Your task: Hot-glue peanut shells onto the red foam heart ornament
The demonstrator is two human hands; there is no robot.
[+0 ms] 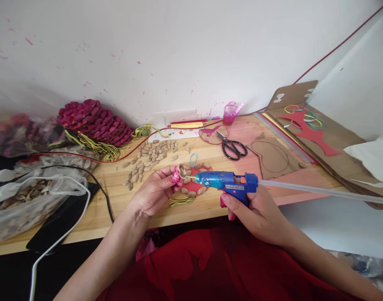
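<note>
Between thumb and fingers, my left hand (153, 188) pinches a hollow half nut shell (182, 172), its open side toward the nozzle. My right hand (257, 215) is wrapped around the handle of a blue glue gun (213, 179), whose tip touches or nearly touches the shell. A long clear glue stick (304, 188) sticks out of the gun's back. Below lies a red disc (191, 186) ringed with shells, partly hidden by the gun and my left fingers. It has a light-blue loop (194, 160) at the top and yellow-green tassel strands (181, 200) at the bottom.
Loose shells (152, 154) spread across the wooden table, left of black-handled scissors (232, 148). Cardboard (273, 156) lies to the right, a pink cup (230, 113) at the wall. Magenta shell-covered pieces (93, 123), a bag of shells (31, 196) and cables (81, 213) occupy the left.
</note>
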